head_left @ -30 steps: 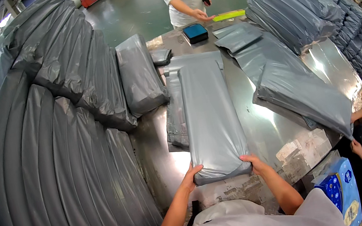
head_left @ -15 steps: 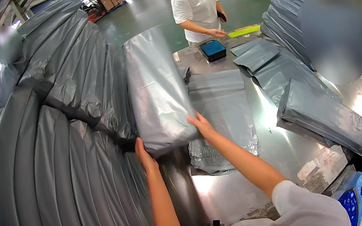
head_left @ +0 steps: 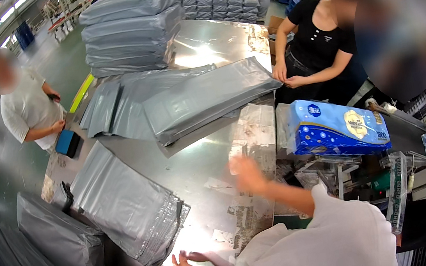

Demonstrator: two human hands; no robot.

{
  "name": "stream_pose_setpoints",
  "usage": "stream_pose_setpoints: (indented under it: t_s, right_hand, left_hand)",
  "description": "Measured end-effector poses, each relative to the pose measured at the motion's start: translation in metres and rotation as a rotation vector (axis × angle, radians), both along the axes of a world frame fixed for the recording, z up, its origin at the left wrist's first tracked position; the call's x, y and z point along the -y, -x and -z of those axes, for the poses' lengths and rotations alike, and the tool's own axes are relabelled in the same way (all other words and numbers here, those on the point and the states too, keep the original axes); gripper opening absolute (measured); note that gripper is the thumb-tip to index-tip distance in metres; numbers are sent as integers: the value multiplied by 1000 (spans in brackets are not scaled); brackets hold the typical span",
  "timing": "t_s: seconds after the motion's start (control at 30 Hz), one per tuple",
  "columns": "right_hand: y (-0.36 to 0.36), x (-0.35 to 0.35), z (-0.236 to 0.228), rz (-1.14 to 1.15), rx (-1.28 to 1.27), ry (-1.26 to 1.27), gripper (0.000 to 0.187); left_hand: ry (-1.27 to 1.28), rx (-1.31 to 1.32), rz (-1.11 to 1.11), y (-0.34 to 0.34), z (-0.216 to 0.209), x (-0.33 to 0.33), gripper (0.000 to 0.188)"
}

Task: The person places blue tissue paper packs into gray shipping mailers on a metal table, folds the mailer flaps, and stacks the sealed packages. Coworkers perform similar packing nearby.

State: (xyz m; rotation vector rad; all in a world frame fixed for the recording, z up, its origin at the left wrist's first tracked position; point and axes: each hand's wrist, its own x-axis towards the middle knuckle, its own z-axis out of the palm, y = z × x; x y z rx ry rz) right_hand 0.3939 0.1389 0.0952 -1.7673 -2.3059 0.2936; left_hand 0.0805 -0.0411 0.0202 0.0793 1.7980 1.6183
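I am watching a person whose hands are holding nothing that I can see. The left hand (head_left: pixel 187 263) is hanging just beside the near end of the flat grey bags (head_left: pixel 129 205), its fingers standing apart. The right hand (head_left: pixel 248 175) is hovering to the right of those bags, but it is looking blurry, so I cannot tell if its fingers are open. The flat grey bags are lying in one pile on the bench (head_left: pixel 196 167), maybe so they are easy to grab. Past them to the right, a co-worker (head_left: pixel 321 34) is pinching the end of a full grey bag (head_left: pixel 210 98), perhaps to keep it closed. Far beyond the flat bags, fat bags (head_left: pixel 131 39) are lying stacked, probably because their wide sides are sitting steadily. The bench is shining like metal, with peeling patches (head_left: pixel 252 133) showing right of the flat bags. Behind them, a green floor (head_left: pixel 68 53) is spreading out.
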Motion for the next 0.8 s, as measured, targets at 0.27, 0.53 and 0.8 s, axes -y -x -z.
stream_pose_setpoints:
  t_s: [0.27,0.53,0.8]
  right_hand:
    - [-219,-12,40,43,1133,178,26]
    - [-156,-43,5,-627,929,259,18]
    - [154,-182,-149,-784,519,-595,6]
  left_hand:
    - [8,-17,359,-53,0,-18,32]
    - [44,-47,309,-38,1,22,29]
    - [73,30,254,-30,-8,40,31]
